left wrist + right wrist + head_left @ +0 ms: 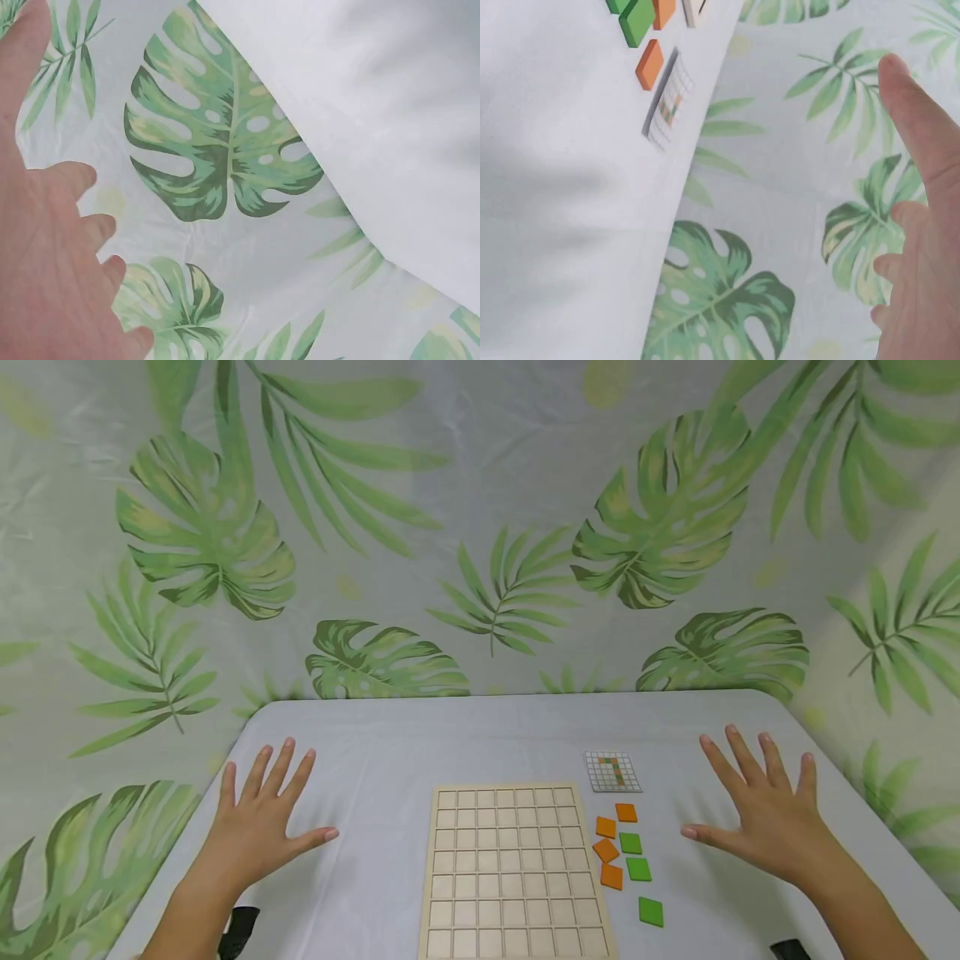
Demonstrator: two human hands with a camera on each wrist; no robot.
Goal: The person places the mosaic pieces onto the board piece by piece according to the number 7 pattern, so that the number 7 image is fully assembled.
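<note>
My left hand point(258, 827) is held over the left side of the table, fingers spread wide and holding nothing. On the other side, my right hand point(776, 818) hovers with its fingers splayed too, also bare of any object. Between them lies a pale wooden grid board point(517, 862) with square cells and no tiles in it. Along the board's right edge are several orange square tiles point(611, 877) and several green square tiles point(651, 912). Behind these tiles is a small pattern card point(613, 772), printed with a grid of orange and green squares.
A white cloth covers the table point(360, 752), whose far corners are rounded. Behind it hangs a curtain point(510, 468) with green leaf prints. Black straps point(240, 931) show at both wrists.
</note>
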